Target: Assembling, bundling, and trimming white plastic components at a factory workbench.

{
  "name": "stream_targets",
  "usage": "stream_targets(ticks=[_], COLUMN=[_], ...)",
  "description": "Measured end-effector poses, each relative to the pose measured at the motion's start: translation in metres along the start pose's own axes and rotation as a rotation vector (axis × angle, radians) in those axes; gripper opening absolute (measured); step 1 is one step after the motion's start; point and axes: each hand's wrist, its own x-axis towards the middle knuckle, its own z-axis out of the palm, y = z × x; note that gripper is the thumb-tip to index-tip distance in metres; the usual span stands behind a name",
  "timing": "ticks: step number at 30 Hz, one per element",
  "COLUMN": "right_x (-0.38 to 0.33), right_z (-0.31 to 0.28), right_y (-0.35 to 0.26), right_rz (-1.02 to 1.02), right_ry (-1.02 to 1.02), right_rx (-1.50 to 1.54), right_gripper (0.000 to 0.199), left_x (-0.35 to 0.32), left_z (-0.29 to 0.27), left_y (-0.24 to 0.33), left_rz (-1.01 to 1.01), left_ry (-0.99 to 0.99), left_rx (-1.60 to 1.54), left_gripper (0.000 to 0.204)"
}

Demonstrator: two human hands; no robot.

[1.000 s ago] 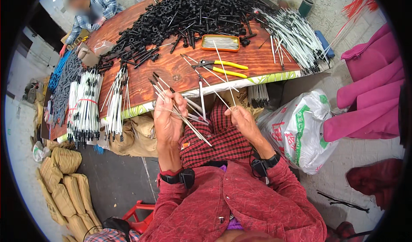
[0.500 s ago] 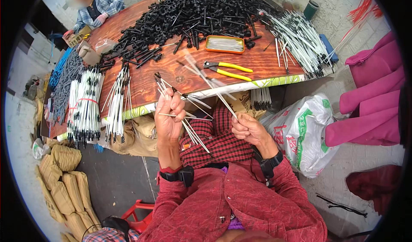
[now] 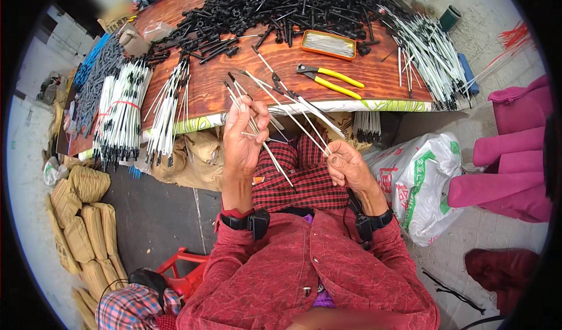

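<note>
White rods (image 3: pixel 275 104), now fanned between both hands

bright, even daylight, no harsh glare | shadows soft, dark patch under the table (image 3: pixel 374 72) | heavy fisheye, table edge bows, black vignette in the corners | centre sharp, rim smeared, top-left corner blurred | colours punchy, slight sheen on the wood

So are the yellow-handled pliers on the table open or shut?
Open: the yellow-handled pliers lie flat on the table, handles splayed apart.
</note>
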Motion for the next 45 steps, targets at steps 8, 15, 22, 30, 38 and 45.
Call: stream_targets(ticks=[8, 15, 22, 30, 38, 45], right_x=[0.001, 0.002, 0.001, -0.002, -0.003, -0.002], right_z=[0.004, 0.008, 0.007, 0.012, 0.013, 0.013], right_y=[0.005, 0.006, 0.011, 0.010, 0.014, 0.028], right_rz=[0.045, 0.078, 0.080, 0.062, 0.129, 0.108], right_ry=[-0.065, -0.088, -0.086, -0.089, -0.149, -0.122], right_rx=[0.047, -0.026, -0.093, -0.262, -0.256, -0.206], right_gripper=[0.019, 0.019, 0.019, 0.019, 0.021, 0.021], left_x=[-0.002, 0.004, 0.003, 0.001, -0.001, -0.002], left_z=[0.000, -0.011, -0.002, -0.014, 0.002, 0.004], left_y=[-0.010, -0.015, -0.018, -0.019, -0.018, -0.017], left_rz=[0.030, 0.053, 0.052, 0.009, 0.023, 0.038], left_ry=[0.165, 0.115, 0.102, 0.062, 0.152, 0.044], left_rx=[0.103, 0.112, 0.066, 0.032, 0.109, 0.162], left_gripper=[0.016, 0.018, 0.019, 0.017, 0.019, 0.024])
